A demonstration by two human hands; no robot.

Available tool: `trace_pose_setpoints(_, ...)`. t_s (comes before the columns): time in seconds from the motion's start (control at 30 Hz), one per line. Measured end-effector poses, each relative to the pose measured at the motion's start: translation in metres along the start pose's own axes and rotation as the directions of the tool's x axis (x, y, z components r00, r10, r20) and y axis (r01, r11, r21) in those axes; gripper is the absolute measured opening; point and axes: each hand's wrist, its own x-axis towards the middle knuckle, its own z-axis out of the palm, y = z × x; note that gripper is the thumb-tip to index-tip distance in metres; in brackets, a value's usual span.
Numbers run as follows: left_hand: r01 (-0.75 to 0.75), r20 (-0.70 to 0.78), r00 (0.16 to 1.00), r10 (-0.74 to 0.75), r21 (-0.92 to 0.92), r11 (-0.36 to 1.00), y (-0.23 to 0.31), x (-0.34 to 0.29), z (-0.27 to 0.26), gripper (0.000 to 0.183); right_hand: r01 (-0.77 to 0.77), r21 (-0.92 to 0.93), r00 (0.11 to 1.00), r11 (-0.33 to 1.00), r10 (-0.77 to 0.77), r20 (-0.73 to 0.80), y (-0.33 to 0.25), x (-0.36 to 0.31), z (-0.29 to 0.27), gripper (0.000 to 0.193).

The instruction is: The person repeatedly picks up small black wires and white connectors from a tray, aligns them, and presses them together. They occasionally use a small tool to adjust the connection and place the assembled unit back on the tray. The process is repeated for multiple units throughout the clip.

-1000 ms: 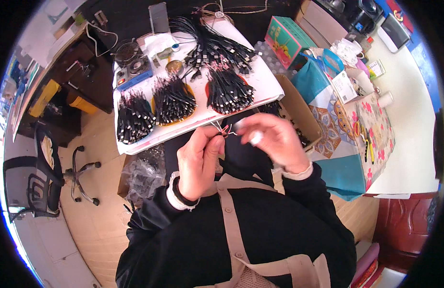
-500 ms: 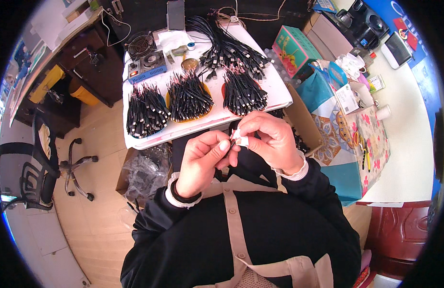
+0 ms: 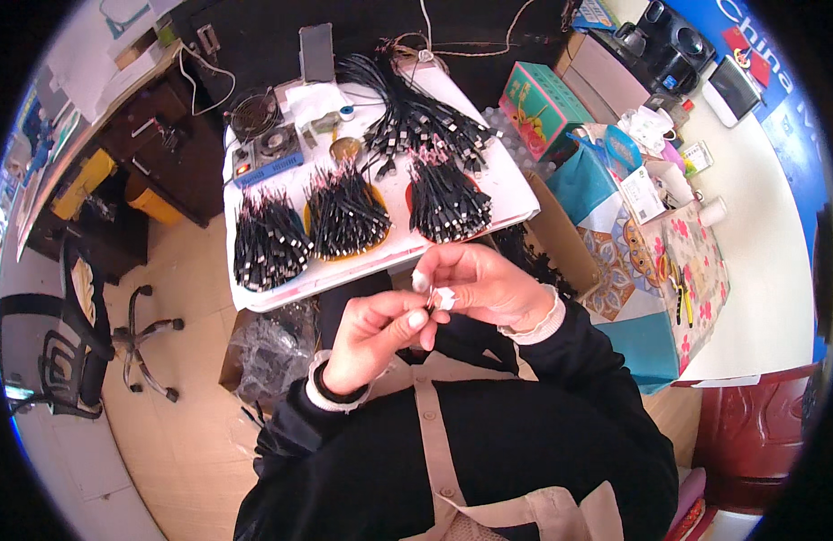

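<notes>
In front of my body both hands meet at the end of a short black cable (image 3: 430, 307) with thin bare wires. My left hand (image 3: 376, 332) is closed, pinching the cable between thumb and fingers. My right hand (image 3: 493, 290) reaches in from the other side, its thumb and forefinger, both wrapped in white, around the wire ends. The rest of the cable is hidden by my fingers. Beyond, on a white table (image 3: 335, 275), stand bundles of black USB cables: a left bundle (image 3: 270, 242), a middle bundle (image 3: 347, 216) and a right bundle (image 3: 448, 198).
A blue-fronted soldering station (image 3: 270, 162), a solder spool (image 3: 347, 113) and a loose cable heap (image 3: 425, 122) are at the table's back. An open carton (image 3: 565, 248) borders its right side. Yellow-handled pliers (image 3: 681, 293) lie farther right. An office chair (image 3: 146, 334) is at left.
My hands have shifted slightly lower in the picture against the table. The right forefinger has lifted a little off the taped thumb; the left hand keeps its pinch on the cable.
</notes>
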Motion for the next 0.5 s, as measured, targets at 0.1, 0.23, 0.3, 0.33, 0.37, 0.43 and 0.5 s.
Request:
trace_pose_setpoints(0.1,-0.007,0.032,0.999,0.003,0.137,0.991,0.003,0.004,-0.006,0.019,-0.016,0.018,0.995,1.000,0.014,0.094,-0.003,0.006,-0.010,0.017)
trace_pose_setpoints(0.23,0.010,-0.054,0.999,-0.008,0.034,0.999,-0.004,0.012,-0.013,0.014,-0.083,0.113,0.994,0.990,0.073,0.083,0.002,0.014,-0.014,0.016)
trace_pose_setpoints(0.3,-0.051,-0.076,0.996,0.056,0.078,0.996,-0.009,0.019,-0.020,0.013,-0.087,0.102,0.985,0.991,0.070,0.157,0.001,0.024,-0.026,0.017)
trace_pose_setpoints(0.33,-0.106,-0.063,0.992,0.112,0.091,0.990,-0.012,0.024,-0.024,0.013,-0.075,-0.286,0.993,0.955,0.097,0.063,-0.009,0.026,-0.040,0.018)
trace_pose_setpoints(0.37,-0.110,-0.128,0.985,0.113,0.032,0.993,-0.016,0.027,-0.026,0.013,-0.035,-0.379,0.999,0.925,0.047,0.024,-0.022,0.037,-0.061,0.019)
trace_pose_setpoints(0.43,-0.138,-0.214,0.968,0.129,-0.028,0.990,-0.021,0.035,-0.032,0.013,0.022,-0.647,0.980,0.762,-0.144,-0.136,-0.057,0.072,-0.119,0.022)
trace_pose_setpoints(0.5,-0.147,-0.244,0.960,0.135,-0.033,0.989,-0.022,0.040,-0.040,0.012,-0.065,-0.880,0.816,0.470,-0.482,-0.317,-0.097,0.130,-0.192,0.023)
